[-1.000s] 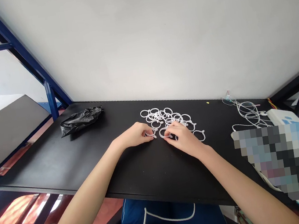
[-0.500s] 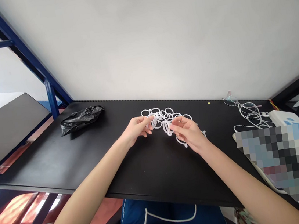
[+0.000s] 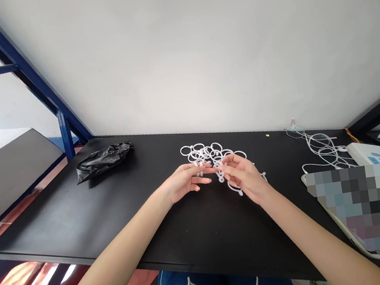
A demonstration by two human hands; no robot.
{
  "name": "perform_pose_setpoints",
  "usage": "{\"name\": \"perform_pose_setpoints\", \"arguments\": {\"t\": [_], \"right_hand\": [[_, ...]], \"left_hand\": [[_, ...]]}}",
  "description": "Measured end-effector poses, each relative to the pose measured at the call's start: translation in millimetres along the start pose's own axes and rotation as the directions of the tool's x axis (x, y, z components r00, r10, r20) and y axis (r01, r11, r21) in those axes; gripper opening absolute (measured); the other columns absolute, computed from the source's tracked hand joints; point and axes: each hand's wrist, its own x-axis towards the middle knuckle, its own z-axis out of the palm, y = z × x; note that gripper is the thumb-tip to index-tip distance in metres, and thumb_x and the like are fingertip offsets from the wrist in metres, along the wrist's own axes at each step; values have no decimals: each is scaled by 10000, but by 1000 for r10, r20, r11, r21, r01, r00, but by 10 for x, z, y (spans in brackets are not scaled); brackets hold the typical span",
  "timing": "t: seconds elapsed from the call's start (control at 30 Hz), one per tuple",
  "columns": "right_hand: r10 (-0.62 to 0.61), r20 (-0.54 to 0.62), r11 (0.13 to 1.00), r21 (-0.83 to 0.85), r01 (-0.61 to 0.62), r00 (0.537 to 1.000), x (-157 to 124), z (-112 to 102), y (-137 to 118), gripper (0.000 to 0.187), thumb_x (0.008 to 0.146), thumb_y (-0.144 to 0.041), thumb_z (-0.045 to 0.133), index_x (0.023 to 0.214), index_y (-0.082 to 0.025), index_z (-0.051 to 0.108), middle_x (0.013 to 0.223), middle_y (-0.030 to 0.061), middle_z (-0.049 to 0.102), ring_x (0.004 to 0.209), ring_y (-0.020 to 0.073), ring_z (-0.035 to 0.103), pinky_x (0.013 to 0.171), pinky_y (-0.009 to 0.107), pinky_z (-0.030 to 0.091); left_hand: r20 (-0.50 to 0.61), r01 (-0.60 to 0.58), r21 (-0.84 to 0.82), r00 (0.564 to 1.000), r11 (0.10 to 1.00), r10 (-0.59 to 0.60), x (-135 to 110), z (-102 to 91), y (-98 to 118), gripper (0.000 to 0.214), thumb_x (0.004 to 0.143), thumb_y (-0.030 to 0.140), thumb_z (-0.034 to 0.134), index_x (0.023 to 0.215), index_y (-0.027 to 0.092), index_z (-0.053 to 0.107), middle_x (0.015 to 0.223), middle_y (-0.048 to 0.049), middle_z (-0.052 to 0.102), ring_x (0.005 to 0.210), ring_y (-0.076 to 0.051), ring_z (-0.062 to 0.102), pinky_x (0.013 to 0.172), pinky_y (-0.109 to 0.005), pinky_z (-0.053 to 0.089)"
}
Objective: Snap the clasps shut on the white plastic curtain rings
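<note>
A loose heap of white plastic rings (image 3: 198, 150) with small eyelets, like curtain rings, lies on the black table (image 3: 197, 245). In front of the heap is my left hand (image 3: 188, 180), its fingers stretched toward the right. A few white curtain rings (image 3: 199, 168) are looped around its index finger. My right hand (image 3: 244, 175) has thumb and fingertips pinched on a white curtain ring (image 3: 220, 176) close to the left index fingertip. Another ring (image 3: 234, 189) rests on the table, partly hidden under the right hand.
A crumpled black plastic bag (image 3: 104, 160) is at the table's left. To the right are tangled white cables (image 3: 325, 149), a white power strip (image 3: 371, 152) and a blurred-out device (image 3: 359, 213). A white wall (image 3: 199, 56) stands behind, with a blue metal frame (image 3: 30, 75) at left.
My left hand has moved right, nearer my right hand, and its fingers have straightened with rings around the index finger. My right hand still pinches. The view has tilted slightly upward.
</note>
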Motion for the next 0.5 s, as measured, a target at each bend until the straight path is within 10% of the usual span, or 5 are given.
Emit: {"name": "perform_pose_setpoints", "arguments": {"t": [0.27,0.5], "right_hand": [[-137,15,965,-223,137,990,-43,23,49,463,722,-304,770,1130,-237,563,826,11,700,506,105,562,464,248,432],[-466,193,584,-667,464,864,-79,11,183,492,814,-161,603,1286,-256,502,876,-10,736,601,143,631,655,331,558]], "left_hand": [[46,44,-38,998,998,-42,97,-31,-66,400,940,479,516,1028,145,718,1112,-121,723,717,-108,696,500,-144,513],[30,2,-16,1000,1000,-2,111,-17,-75,458,830,568,647,982,143,724,1066,-107,706,805,-138,694,548,-160,539]]}}
